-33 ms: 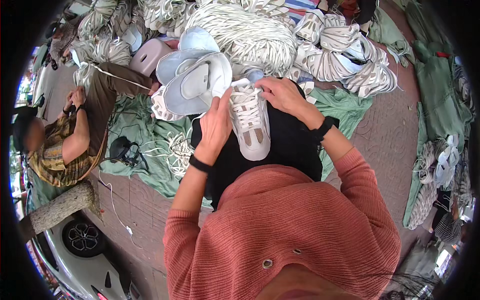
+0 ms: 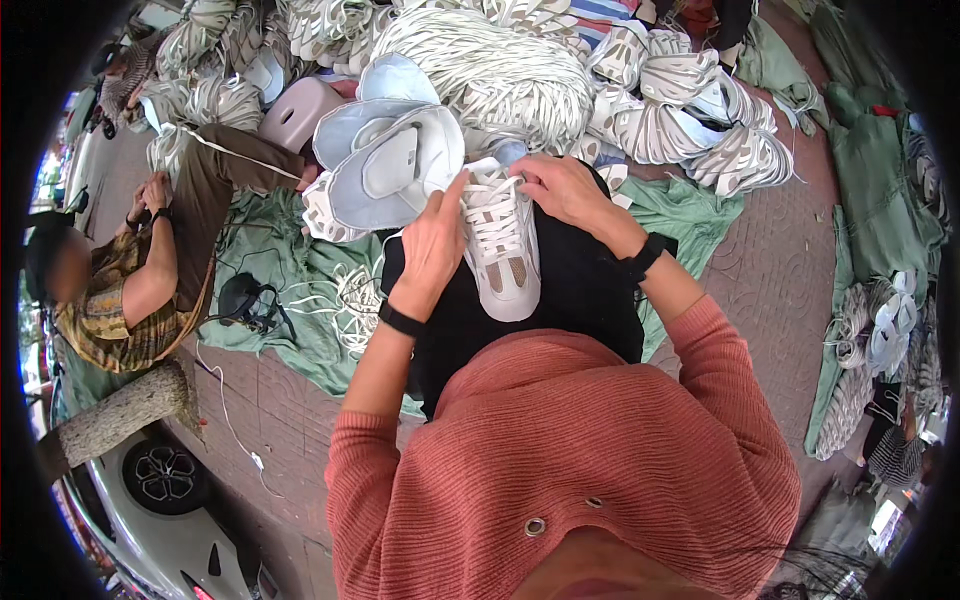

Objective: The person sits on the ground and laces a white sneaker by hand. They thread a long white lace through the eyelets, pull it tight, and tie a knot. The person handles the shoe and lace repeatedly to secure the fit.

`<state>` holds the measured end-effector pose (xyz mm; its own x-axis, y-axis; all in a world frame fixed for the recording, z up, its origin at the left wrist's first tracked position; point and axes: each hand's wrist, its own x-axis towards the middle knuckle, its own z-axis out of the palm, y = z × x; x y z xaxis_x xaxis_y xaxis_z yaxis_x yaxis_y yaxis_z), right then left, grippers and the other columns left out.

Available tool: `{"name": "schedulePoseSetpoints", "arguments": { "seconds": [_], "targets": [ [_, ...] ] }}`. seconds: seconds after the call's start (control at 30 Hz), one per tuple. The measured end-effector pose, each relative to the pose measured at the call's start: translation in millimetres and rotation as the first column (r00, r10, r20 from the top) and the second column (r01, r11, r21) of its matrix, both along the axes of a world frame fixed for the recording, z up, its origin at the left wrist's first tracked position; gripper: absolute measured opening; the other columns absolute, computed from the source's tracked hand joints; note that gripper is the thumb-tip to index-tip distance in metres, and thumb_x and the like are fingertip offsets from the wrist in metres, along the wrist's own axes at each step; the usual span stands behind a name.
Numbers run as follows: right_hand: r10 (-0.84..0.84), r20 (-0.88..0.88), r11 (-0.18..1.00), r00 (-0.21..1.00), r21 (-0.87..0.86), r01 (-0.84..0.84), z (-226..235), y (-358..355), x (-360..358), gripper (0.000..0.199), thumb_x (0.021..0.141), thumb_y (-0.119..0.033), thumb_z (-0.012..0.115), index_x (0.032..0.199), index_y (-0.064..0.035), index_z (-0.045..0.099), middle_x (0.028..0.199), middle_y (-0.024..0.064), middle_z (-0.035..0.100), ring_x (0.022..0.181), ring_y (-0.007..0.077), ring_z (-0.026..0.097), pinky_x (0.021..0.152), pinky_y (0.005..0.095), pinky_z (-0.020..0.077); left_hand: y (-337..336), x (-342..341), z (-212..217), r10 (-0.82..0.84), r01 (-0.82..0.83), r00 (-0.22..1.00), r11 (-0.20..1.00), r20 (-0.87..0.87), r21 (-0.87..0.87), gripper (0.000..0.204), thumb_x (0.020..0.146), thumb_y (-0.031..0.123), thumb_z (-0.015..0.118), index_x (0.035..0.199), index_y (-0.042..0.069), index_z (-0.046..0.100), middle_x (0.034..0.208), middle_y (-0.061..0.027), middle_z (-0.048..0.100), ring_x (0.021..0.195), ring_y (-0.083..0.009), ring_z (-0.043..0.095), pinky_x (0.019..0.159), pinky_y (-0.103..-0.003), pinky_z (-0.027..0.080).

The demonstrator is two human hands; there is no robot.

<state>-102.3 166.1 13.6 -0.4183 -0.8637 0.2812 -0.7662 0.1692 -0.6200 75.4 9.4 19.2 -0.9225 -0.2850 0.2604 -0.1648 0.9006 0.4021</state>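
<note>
A white and beige shoe upper (image 2: 503,275) lies on the black cloth over my lap, toe pointing toward me. White shoelace (image 2: 496,222) crosses its front in several rows. My left hand (image 2: 435,245) is closed at the upper's left edge, fingertips near the top eyelets; what exactly they pinch is partly hidden. On the other side, my right hand (image 2: 568,192) pinches the lace by the top right eyelets, thumb and forefinger together. Just left of the upper sits a stack of more shoe uppers (image 2: 345,190), pale blue linings showing.
A large bundle of white laces (image 2: 500,75) lies ahead, with bundled uppers (image 2: 690,110) to its right. Loose laces (image 2: 360,305) rest on the green cloth (image 2: 290,345). Another person (image 2: 130,280) sits at the left near a pink stool (image 2: 300,112). A car (image 2: 165,510) stands lower left.
My left fingertips have shifted very slightly up and right, toward the top of the shoe upper. Otherwise the scene looks the same.
</note>
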Motion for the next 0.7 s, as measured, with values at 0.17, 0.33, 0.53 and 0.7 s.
{"name": "schedulePoseSetpoints", "arguments": {
  "seconds": [0.17, 0.33, 0.53, 0.7],
  "targets": [
    [0.079, -0.089, 0.997, 0.993, 0.031, -0.076, -2.9, -10.5, -0.9, 0.011, 0.081, -0.01, 0.065, 0.091, -0.0063, 0.067, 0.086, 0.0093, 0.06, 0.077, 0.0288, 0.059, 0.065, 0.0394, 0.0464, -15.8, -31.3, -10.0, -0.008, 0.013, 0.991, 0.999, 0.131, -0.038, 0.019, 0.092, 0.017, 0.054, 0.11, 0.014, 0.058, 0.078, -0.0166, 0.067, 0.067, -0.0384, 0.064, 0.059, -0.049, 0.049],
    [0.143, -0.028, 0.99, 0.989, 0.008, -0.142, -2.8, -18.0, -0.1, 0.011, 0.079, -0.011, 0.068, 0.087, -0.004, 0.067, 0.085, 0.0112, 0.06, 0.075, 0.0301, 0.059, 0.066, 0.0399, 0.046, -20.6, -31.3, -5.0, -0.011, 0.01, 1.0, 0.999, 0.012, 0.044, 0.009, 0.091, 0.018, 0.057, 0.097, 0.013, 0.059, 0.066, -0.0174, 0.063, 0.064, -0.0387, 0.063, 0.055, -0.049, 0.045],
    [0.202, 0.005, 0.978, 0.979, 0.045, -0.202, -1.7, -16.9, -6.7, 0.014, 0.078, -0.012, 0.07, 0.088, -0.0028, 0.067, 0.085, 0.0122, 0.058, 0.077, 0.0314, 0.059, 0.067, 0.0409, 0.0457, -28.9, -35.4, 10.5, 0.197, -0.187, 0.965, 0.98, -0.171, 0.073, 0.006, 0.09, 0.016, 0.058, 0.09, 0.011, 0.057, 0.064, -0.0161, 0.062, 0.061, -0.0393, 0.062, 0.053, -0.05, 0.045],
    [0.275, -0.021, 0.959, 0.961, 0.074, -0.273, -2.4, -17.9, -12.0, 0.015, 0.078, -0.013, 0.069, 0.088, -0.0024, 0.066, 0.085, 0.0124, 0.056, 0.078, 0.0321, 0.058, 0.069, 0.0412, 0.0452, -17.6, -16.9, 14.8, 0.218, -0.166, 0.966, 0.936, -0.141, 0.309, 0.01, 0.089, 0.013, 0.06, 0.098, 0.01, 0.059, 0.076, -0.0136, 0.062, 0.068, -0.0374, 0.062, 0.057, -0.047, 0.046]
  ]
}}
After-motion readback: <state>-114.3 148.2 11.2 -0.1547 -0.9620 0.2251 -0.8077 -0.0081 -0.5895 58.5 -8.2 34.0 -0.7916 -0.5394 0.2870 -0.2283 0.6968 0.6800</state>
